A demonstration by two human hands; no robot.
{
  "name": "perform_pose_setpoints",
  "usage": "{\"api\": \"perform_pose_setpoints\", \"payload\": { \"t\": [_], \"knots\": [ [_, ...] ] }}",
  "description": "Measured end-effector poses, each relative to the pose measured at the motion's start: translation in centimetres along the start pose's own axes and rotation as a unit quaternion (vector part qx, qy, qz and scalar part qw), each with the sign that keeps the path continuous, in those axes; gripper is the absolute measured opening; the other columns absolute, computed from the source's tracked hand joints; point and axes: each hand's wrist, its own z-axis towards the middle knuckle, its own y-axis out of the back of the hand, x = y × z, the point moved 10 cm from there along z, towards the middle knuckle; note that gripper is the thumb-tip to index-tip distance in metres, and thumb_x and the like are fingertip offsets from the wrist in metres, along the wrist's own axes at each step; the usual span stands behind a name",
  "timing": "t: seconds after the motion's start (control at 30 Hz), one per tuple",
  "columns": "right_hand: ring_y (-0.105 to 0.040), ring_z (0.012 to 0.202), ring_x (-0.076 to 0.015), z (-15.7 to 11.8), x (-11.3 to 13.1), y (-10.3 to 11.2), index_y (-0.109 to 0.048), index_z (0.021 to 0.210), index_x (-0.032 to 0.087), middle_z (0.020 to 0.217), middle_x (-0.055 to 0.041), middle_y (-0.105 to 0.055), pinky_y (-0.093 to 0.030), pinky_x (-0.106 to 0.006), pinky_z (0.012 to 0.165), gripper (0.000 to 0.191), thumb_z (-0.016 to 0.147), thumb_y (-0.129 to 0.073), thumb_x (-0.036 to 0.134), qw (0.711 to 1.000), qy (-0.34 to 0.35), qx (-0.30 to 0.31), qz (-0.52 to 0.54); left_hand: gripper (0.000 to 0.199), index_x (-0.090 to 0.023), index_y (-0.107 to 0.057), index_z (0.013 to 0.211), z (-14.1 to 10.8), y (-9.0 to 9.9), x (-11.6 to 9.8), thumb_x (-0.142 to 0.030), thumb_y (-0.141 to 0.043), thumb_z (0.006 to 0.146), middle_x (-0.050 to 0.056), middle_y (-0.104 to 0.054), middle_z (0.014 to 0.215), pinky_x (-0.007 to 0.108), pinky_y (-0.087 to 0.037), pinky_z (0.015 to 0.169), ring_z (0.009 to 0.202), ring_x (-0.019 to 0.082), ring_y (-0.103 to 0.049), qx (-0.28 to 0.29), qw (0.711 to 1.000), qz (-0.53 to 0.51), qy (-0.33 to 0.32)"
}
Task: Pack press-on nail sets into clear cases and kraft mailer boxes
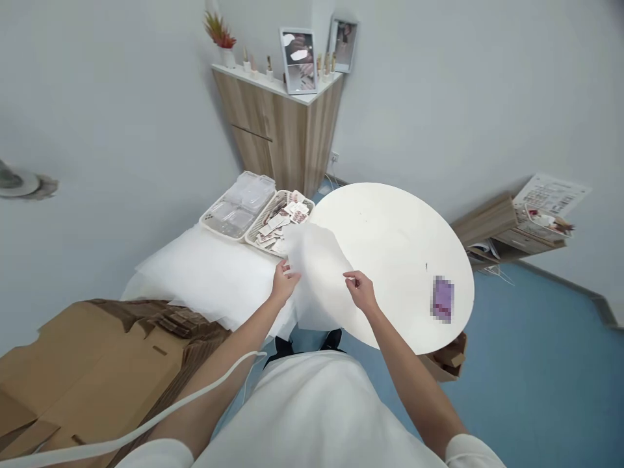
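A thin, translucent white packing sheet (316, 260) is stretched between my two hands, over the left edge of the round white table (390, 227). My left hand (285, 282) pinches the sheet's left side, close to a white basket (249, 235) of small printed cards (275, 224). At the sheet's right side my right hand (361, 290) is closed on its edge, thumb against fingers. The sheet's lower part hangs down between the table and a pile of similar white sheets (214, 273) on the left.
Flattened brown cardboard boxes (112, 364) are stacked at lower left. Clear plastic cases (244, 198) fill another basket. A blurred purple item (442, 299) lies on the table's right. Behind stands a wooden cabinet (277, 130); a cardboard box (446, 361) sits under the table. A white cable (170, 409) crosses my left arm.
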Motion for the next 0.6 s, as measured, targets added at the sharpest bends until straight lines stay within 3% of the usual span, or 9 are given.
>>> {"api": "perform_pose_setpoints", "payload": {
  "t": [0.1, 0.2, 0.33, 0.4, 0.47, 0.6],
  "knots": [
    [-0.040, 0.050, -0.0104, -2.0, -4.7, 3.4, -0.061, 0.089, 0.018, 0.053, 0.0048, -0.042, -0.036, -0.025, 0.052, 0.026, 0.071, -0.051, 0.033, 0.993, -0.091, -0.045, 0.061, 0.069, -0.019, -0.036, 0.122, -2.5, -4.6, 1.9, -0.019, -0.067, 0.061, 0.013, -0.044, 0.120, 0.028, -0.046, 0.075, 0.091, 0.016, -0.055, 0.074, 0.995, 0.062, -0.002],
    [-0.034, 0.046, -0.0092, -3.8, -9.1, 6.1, -0.060, 0.088, 0.017, 0.050, 0.0070, -0.034, -0.031, -0.023, 0.046, 0.026, 0.070, -0.051, 0.035, 0.979, -0.153, -0.075, 0.110, 0.065, -0.018, -0.036, 0.122, -4.8, -9.1, 4.2, -0.018, -0.064, 0.064, 0.010, -0.055, 0.105, 0.031, -0.046, 0.076, 0.085, 0.015, -0.058, 0.161, 0.982, 0.095, 0.005],
    [-0.035, 0.046, -0.0098, -5.5, -13.9, 9.5, -0.057, 0.092, 0.017, 0.053, 0.0055, -0.040, -0.033, -0.023, 0.046, 0.030, 0.070, -0.050, 0.038, 0.969, -0.202, -0.114, 0.090, 0.062, -0.018, -0.036, 0.123, -5.6, -13.1, 5.3, -0.019, -0.060, 0.065, 0.006, -0.056, 0.095, 0.031, -0.044, 0.078, 0.084, 0.016, -0.058, 0.186, 0.962, 0.198, -0.012],
    [-0.045, 0.056, -0.0126, -5.8, -15.4, 11.0, -0.055, 0.101, 0.017, 0.068, 0.0003, -0.053, -0.040, -0.027, 0.054, 0.037, 0.070, -0.050, 0.038, 0.971, -0.201, -0.121, 0.047, 0.064, -0.018, -0.034, 0.125, -5.5, -14.7, 5.4, -0.020, -0.059, 0.066, 0.005, -0.054, 0.095, 0.031, -0.043, 0.079, 0.084, 0.016, -0.057, 0.189, 0.945, 0.265, -0.017],
    [-0.053, 0.077, -0.0172, -5.7, -16.2, 12.0, -0.051, 0.111, 0.018, 0.096, -0.0058, -0.057, -0.044, -0.031, 0.070, 0.044, 0.070, -0.050, 0.036, 0.979, -0.178, -0.103, -0.010, 0.066, -0.019, -0.031, 0.128, -5.5, -16.2, 5.5, -0.022, -0.057, 0.068, 0.005, -0.053, 0.095, 0.031, -0.042, 0.078, 0.082, 0.016, -0.057, 0.199, 0.927, 0.318, -0.016],
    [-0.036, 0.118, -0.0244, -5.6, -17.7, 12.6, -0.031, 0.130, 0.019, 0.132, -0.0100, -0.036, -0.035, -0.038, 0.093, 0.063, 0.072, -0.050, 0.033, 0.973, -0.171, -0.034, -0.149, 0.066, -0.018, -0.029, 0.130, -6.0, -18.4, 5.3, -0.023, -0.055, 0.070, 0.005, -0.052, 0.096, 0.030, -0.040, 0.079, 0.084, 0.017, -0.054, 0.202, 0.909, 0.365, -0.029]
  ]
}}
